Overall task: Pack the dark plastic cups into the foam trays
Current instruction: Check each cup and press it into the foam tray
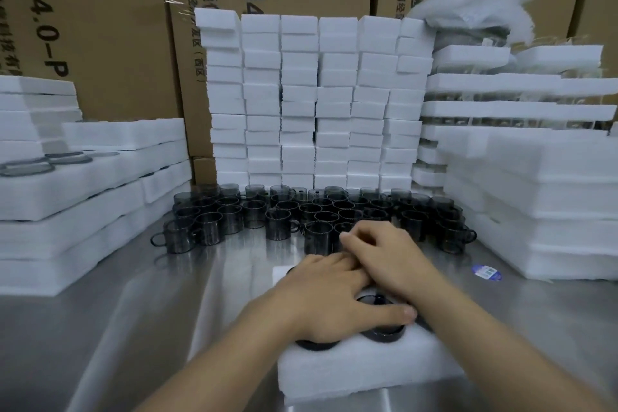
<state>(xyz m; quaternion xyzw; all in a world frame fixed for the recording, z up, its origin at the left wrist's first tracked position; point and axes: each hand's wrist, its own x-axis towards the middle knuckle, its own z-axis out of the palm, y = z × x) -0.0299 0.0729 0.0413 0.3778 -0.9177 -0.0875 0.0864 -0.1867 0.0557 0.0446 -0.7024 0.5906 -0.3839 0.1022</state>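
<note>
A white foam tray [361,371] lies on the steel table in front of me, with dark cups [381,333] sunk in its holes so that only their rims show. My left hand [321,304] lies flat on the tray over the cups, fingers straight and thumb stretched to the right. My right hand [391,257] rests across the left hand's fingertips at the tray's far side, fingers relaxed. Behind the tray stand several loose dark transparent cups [281,224] with handles, in rows.
Stacks of white foam blocks [301,94] rise behind the cups. Filled foam trays are piled at the left [83,197] and the right [535,197]. Cardboard boxes [100,27] form the back wall. A blue sticker [486,272] lies on the steel table [133,328].
</note>
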